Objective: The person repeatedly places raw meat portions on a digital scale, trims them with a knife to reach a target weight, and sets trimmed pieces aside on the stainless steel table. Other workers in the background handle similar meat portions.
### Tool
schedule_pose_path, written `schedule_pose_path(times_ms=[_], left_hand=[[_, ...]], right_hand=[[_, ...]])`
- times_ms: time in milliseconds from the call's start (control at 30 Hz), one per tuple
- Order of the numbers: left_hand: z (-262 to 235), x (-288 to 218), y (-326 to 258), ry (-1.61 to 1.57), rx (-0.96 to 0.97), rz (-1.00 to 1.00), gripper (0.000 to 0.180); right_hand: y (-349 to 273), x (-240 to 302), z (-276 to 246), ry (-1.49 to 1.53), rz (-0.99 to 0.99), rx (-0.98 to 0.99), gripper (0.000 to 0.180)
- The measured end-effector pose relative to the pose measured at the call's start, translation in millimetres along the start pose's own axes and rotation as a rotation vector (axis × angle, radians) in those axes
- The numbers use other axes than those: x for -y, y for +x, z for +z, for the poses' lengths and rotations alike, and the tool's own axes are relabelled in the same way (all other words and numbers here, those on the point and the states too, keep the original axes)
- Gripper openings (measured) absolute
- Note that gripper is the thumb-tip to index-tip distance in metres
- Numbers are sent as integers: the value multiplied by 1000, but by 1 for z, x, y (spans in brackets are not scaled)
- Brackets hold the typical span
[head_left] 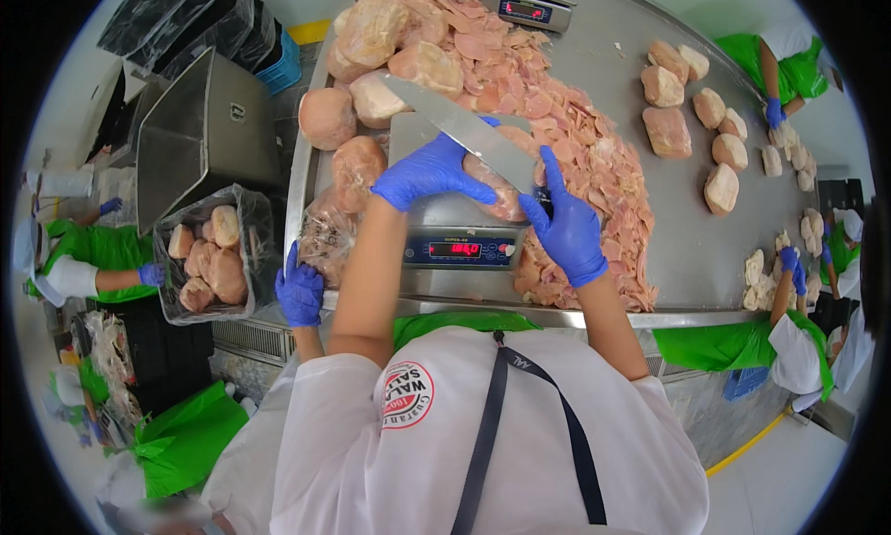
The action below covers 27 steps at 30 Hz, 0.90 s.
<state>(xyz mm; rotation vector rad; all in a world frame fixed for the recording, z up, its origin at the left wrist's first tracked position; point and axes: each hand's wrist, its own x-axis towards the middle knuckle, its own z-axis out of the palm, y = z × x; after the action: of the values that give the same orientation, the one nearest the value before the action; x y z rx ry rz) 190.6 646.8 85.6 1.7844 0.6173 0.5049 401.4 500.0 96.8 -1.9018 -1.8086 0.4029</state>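
At frame centre, over the scale (pixel 461 248): knife (pixel 461 127) clenched in right hand (pixel 568 227), left hand (pixel 429 171) pressing pale pink slices (pixel 497 190) beneath long blade.

Two scales – one (pixel 461 249) at the near edge of the table, one (pixel 526 8) at the far end. One knife (pixel 459 127). Nine pale meat blocks (pixel 667 130) lie apart on the right side of the table (pixel 687 247). One bag of meat lumps (pixel 210 252) – about five lumps show.

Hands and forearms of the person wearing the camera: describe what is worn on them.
Both the left hand and the right hand wear thin, snug blue disposable gloves ending at the wrist. The forearms are bare, with no sleeves showing on them.
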Motion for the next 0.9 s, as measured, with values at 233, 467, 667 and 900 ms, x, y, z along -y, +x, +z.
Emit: schedule_pose_path(times_ms=[233, 467, 667, 900], left_hand=[[-8, -5, 7, 108, 60, 109, 92], [8, 13, 11, 21, 30, 77, 90], [19, 43, -29, -127, -592, -63, 68], [13, 35, -95, -511, -560, -449, 37]], right_hand=[[5, -17, -34, 109, 40, 254, 76], [40, -36, -5, 361, 73, 185, 65], [57, -37, 0, 925, 371, -67, 52], [51, -86, 0, 1014, 500, -211, 30]])
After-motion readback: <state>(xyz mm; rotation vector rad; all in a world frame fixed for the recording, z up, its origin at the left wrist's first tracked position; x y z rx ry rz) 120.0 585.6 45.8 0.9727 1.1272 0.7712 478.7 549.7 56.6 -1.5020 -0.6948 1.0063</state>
